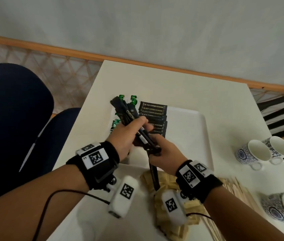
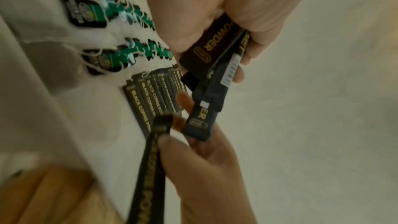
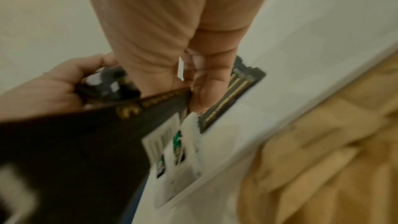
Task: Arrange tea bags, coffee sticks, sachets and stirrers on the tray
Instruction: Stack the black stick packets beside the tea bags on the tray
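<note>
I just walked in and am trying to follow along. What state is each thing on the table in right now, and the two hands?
Left hand: grips a bundle of coffee sticks.
Right hand: pinches one coffee stick.
Coffee-stick row: lying overlapped on the tray.
Tea bags: lying on the tray.
Sachets: heaped off the tray.
Stirrers: piled off the tray.
Cups: tipped on their sides.

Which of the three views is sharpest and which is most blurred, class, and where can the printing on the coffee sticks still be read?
Head view: dim but sharpest; "BLACK COFFEE POWDER" reads on the coffee sticks laid on the tray, while the edges curve from the wide lens. Left wrist view: moderate blur; lettering on the laid sticks readable, tea bags smeared. Right wrist view: most blurred; the stick in the right hand is a dark smear.
</note>
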`<state>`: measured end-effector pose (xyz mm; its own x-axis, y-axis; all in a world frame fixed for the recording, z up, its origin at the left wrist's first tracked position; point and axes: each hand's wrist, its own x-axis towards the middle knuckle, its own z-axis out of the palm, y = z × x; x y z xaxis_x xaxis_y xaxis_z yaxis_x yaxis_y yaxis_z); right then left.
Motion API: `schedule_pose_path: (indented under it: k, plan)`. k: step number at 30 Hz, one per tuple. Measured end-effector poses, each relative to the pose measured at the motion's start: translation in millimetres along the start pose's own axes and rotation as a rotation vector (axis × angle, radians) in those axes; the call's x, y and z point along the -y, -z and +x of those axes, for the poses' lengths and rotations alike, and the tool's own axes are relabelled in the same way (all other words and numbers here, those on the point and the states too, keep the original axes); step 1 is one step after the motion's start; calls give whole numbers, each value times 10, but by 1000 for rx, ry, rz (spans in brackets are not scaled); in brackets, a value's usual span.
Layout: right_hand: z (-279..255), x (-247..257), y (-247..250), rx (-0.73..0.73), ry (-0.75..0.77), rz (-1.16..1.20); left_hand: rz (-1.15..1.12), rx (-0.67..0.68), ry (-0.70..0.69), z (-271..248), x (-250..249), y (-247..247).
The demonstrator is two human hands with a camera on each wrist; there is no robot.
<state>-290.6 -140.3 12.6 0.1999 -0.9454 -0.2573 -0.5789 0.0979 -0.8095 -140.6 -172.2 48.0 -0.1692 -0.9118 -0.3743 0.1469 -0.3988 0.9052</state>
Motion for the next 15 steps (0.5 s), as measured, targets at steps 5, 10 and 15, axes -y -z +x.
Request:
schedule_pose_path:
  k: [5, 10, 15]
  plan:
    - [65, -228, 160, -152, -35, 207, 187, 32, 69, 137, 52, 123]
    - [188, -170, 147, -217, -5, 504, 261, 168, 217, 139, 263, 54]
    - [239, -140, 152, -184, -5, 713, 362, 163, 173, 237, 331, 71]
